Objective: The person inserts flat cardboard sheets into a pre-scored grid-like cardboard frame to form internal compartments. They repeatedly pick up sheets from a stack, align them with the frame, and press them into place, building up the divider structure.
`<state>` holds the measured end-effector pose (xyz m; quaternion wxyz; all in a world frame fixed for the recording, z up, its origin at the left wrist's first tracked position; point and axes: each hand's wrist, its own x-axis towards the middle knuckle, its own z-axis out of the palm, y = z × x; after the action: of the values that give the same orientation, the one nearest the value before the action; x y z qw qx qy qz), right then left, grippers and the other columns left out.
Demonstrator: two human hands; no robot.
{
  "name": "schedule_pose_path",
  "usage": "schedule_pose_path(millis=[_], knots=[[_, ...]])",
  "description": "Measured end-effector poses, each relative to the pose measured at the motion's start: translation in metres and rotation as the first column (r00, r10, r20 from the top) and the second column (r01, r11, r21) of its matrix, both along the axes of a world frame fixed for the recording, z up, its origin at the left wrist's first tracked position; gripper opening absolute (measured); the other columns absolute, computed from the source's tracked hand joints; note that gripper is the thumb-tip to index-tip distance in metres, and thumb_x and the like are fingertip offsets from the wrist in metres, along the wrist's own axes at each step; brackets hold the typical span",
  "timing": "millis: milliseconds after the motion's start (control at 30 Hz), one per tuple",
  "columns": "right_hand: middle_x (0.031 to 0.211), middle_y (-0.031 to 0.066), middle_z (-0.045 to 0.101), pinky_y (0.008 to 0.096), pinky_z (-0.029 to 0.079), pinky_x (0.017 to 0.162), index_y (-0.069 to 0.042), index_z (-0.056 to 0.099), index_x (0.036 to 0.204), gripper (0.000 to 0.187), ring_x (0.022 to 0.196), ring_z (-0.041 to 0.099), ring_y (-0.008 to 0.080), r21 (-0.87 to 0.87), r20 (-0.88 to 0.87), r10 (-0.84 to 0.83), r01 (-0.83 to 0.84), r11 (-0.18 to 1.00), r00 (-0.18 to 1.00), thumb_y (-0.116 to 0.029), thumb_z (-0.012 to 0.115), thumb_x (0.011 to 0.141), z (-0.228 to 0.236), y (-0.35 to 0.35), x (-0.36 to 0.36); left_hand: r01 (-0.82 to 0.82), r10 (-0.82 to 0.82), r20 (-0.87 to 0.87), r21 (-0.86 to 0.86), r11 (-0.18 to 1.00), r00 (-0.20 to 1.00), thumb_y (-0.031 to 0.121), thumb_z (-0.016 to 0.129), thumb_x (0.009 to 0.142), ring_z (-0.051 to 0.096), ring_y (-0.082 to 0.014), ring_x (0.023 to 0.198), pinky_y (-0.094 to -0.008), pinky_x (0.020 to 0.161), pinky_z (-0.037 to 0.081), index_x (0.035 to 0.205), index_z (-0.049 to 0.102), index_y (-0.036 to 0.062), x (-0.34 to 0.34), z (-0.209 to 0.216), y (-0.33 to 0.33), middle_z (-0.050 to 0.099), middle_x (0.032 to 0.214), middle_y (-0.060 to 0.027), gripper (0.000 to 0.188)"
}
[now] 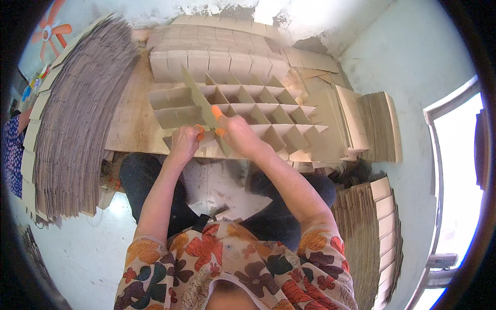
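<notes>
Cardboard strip (pixel 199 95) stood slotted into the divider grid (pixel 248 111) at frame centre, on the wooden surface (pixel 129 124). Left hand (pixel 184 142) and right hand (pixel 235 129) (orange fingertip covers) both pinched its lower end.

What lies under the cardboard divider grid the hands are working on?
The cardboard divider grid rests on a wooden board, bare at its left. More flat cardboard strips lie behind it. What the grid itself covers cannot be seen.

My head camera is looking steeply down from close above my lap, facing forward over the cardboard divider grid (pixel 243 111); its fisheye is bending edges near the rim.
</notes>
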<state>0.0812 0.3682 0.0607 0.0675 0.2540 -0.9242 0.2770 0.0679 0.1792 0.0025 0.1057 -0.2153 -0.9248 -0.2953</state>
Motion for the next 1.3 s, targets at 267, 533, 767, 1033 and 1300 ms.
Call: schedule_pose_path(millis=[267,533,767,1033,1300], knots=[[0.073,0.0230,0.060,0.0460,0.048,0.062,0.010,0.047,0.120,0.047,0.070,0.061,0.0389,0.215,0.081,-0.037,0.019,0.976,0.996,-0.004,0.056,0.076,-0.045,-0.006,0.006,0.045,-0.044,0.033,-0.018,0.999,0.998,0.007,0.067,0.072,0.062,-0.0359,0.071,-0.0442,0.062,0.048,0.076,0.065,0.0057,0.000,-0.007,-0.003,0.063,0.072,-0.0177,0.005],[0.088,0.0230,0.062,0.0447,0.050,0.066,0.001,0.050,0.114,0.034,0.080,0.062,0.0368,0.250,0.112,-0.095,0.064,0.966,0.989,-0.010,0.056,0.082,-0.001,0.020,0.013,0.030,-0.032,-0.043,-0.050,0.998,0.999,0.011,0.066,0.074,0.062,-0.0341,0.075,-0.0443,0.065,0.048,0.079,0.066,0.0065,-0.001,-0.009,-0.006,0.063,0.076,-0.0171,0.007],[0.097,0.0149,0.058,0.0449,0.048,0.069,-0.007,0.053,0.108,0.033,0.087,0.060,0.0329,0.282,-0.253,-0.762,0.799,0.532,0.596,-0.009,0.061,0.076,0.014,0.244,0.032,0.029,-0.017,-0.102,0.119,0.992,0.995,0.008,0.074,0.070,0.062,-0.0316,0.076,-0.0400,0.067,0.049,0.091,0.067,0.0033,0.009,-0.001,-0.015,0.064,0.084,-0.0159,0.023],[0.118,0.0162,0.051,0.0502,0.040,0.090,0.000,0.050,0.115,0.059,0.115,0.045,0.0339,0.460,-0.264,-0.935,0.883,0.093,0.236,-0.033,0.075,0.074,-0.044,0.321,0.097,-0.054,0.051,0.043,0.086,0.995,0.998,0.010,0.071,0.076,0.063,-0.0296,0.084,-0.0362,0.074,0.049,0.095,0.066,-0.0001,0.010,0.002,-0.014,0.065,0.091,-0.0171,0.022],[0.104,0.0169,0.061,0.0440,0.047,0.080,-0.002,0.054,0.100,0.045,0.103,0.056,0.0336,0.373,-0.224,-0.928,0.906,0.200,0.297,-0.033,0.074,0.074,-0.041,0.344,0.097,-0.019,0.028,-0.076,0.115,0.993,0.997,0.010,0.073,0.074,0.064,-0.0306,0.075,-0.0383,0.066,0.050,0.091,0.068,0.0022,0.008,-0.004,-0.015,0.065,0.084,-0.0168,0.019]])
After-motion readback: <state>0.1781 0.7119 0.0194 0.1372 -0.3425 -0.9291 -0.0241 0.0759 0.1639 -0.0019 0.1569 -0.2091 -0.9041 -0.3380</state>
